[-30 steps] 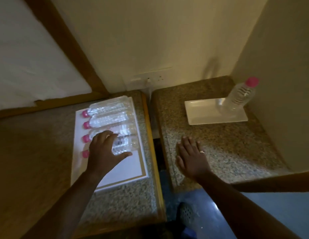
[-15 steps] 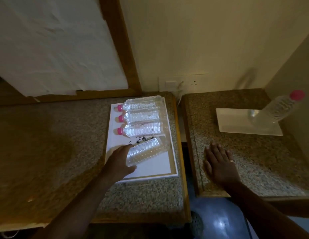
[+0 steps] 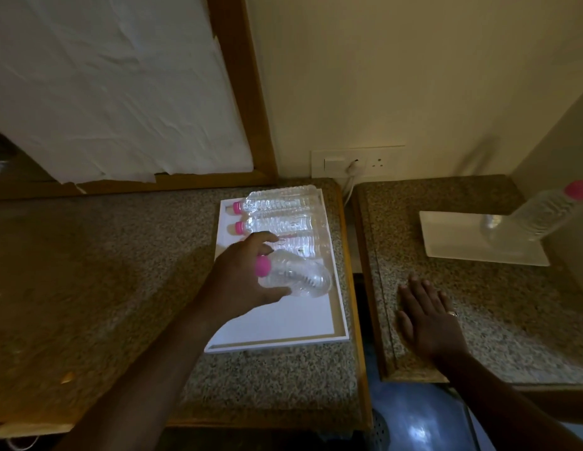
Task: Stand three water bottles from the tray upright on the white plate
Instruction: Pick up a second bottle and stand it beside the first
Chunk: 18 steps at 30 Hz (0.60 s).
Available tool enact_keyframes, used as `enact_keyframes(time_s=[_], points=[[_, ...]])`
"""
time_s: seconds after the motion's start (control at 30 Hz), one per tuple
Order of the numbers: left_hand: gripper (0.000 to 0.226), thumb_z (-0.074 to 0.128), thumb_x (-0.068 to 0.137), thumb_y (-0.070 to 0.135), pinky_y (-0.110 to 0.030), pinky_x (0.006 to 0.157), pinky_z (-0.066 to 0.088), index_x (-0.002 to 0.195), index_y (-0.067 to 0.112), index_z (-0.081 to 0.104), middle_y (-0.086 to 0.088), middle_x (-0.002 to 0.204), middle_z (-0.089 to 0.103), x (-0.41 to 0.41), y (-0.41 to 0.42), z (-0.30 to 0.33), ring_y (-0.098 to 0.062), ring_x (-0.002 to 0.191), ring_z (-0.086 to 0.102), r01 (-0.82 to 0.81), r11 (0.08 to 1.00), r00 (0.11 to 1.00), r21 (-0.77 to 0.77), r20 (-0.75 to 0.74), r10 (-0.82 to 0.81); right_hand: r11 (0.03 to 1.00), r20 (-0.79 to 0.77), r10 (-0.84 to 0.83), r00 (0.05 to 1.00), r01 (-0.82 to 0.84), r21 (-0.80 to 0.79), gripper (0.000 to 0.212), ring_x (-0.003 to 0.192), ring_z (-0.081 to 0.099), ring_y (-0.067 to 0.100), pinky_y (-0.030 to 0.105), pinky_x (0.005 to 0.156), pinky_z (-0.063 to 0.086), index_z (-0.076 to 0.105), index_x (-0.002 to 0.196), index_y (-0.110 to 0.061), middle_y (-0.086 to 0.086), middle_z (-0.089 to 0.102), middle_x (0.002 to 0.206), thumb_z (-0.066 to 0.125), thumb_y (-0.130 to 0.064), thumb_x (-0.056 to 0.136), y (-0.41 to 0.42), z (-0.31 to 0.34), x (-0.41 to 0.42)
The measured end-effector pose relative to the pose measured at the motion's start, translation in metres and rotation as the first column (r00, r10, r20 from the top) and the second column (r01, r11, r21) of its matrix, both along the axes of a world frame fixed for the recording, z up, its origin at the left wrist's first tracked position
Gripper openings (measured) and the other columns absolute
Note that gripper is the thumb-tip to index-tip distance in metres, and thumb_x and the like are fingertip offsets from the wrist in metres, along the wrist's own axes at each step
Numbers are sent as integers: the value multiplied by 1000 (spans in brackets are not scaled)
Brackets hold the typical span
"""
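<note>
My left hand (image 3: 241, 278) grips a clear water bottle (image 3: 296, 278) with a pink cap, lifted above the white tray (image 3: 283, 323) on the left counter. On the tray lie three more pink-capped bottles side by side: the far one (image 3: 277, 201), the middle one (image 3: 277, 224) and a near one (image 3: 300, 245) partly hidden by my hand. On the right counter, the white plate (image 3: 453, 239) holds one bottle (image 3: 541, 216) standing upright at its right end. My right hand (image 3: 427, 317) lies flat on the right counter, fingers spread, holding nothing.
A dark gap (image 3: 358, 288) separates the two granite counters, with blue floor below. A wall socket with a plugged cable (image 3: 353, 164) sits behind the gap. A wall stands close to the right of the plate.
My left hand has raised the nearest bottle off the tray and turned it, so its pink cap now shows. My right hand has stayed flat on the counter. The view shifted.
</note>
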<state>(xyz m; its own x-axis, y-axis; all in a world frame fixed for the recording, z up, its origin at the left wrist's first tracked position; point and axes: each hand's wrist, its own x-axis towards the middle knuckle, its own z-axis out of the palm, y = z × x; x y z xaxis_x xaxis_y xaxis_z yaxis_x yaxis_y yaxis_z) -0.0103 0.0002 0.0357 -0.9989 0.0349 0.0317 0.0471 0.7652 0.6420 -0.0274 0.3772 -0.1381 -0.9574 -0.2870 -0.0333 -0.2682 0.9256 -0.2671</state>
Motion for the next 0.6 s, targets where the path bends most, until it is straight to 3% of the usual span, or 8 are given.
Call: enact_keyframes(time_s=[0.17,0.3,0.4,0.5,0.6], points=[[68,88,61,40,-19,80,50,121,32,57,9,119,60,-12,42,-6,0,106,56,25,972,995,235,-103,-1,1000,2,2,1000,-2,-2,68,145,26,36,59,113,24,45,144,-11,16,30,157,16,-54,100,-1,1,-1],[64,84,63,39,-10,76,47,117,50,51,16,120,60,-16,62,-18,3,109,55,8,947,996,320,-90,22,1000,6,-1,1000,1,-8,66,143,30,38,58,112,23,48,142,-10,18,33,156,19,-52,100,0,3,-1],[66,85,61,42,-13,77,49,116,50,50,20,116,61,-19,68,-23,2,108,56,-34,940,996,340,-64,59,1000,-1,5,1000,-5,-26,67,142,32,39,59,111,24,49,142,-10,18,35,155,20,-53,100,0,2,-1],[72,89,54,50,-26,81,52,116,37,52,15,108,62,-23,72,-27,-7,103,59,-82,943,995,323,-25,95,999,1,6,1000,-6,-47,64,144,29,37,56,114,21,47,144,-12,15,31,157,29,-52,98,1,2,-1],[69,90,53,48,-25,78,50,110,36,54,23,101,62,-34,79,-20,-10,98,61,-120,959,991,258,-27,132,997,20,-50,999,51,-62,68,145,27,35,54,116,22,45,145,-12,17,34,156,32,-58,96,12,2,-1]])
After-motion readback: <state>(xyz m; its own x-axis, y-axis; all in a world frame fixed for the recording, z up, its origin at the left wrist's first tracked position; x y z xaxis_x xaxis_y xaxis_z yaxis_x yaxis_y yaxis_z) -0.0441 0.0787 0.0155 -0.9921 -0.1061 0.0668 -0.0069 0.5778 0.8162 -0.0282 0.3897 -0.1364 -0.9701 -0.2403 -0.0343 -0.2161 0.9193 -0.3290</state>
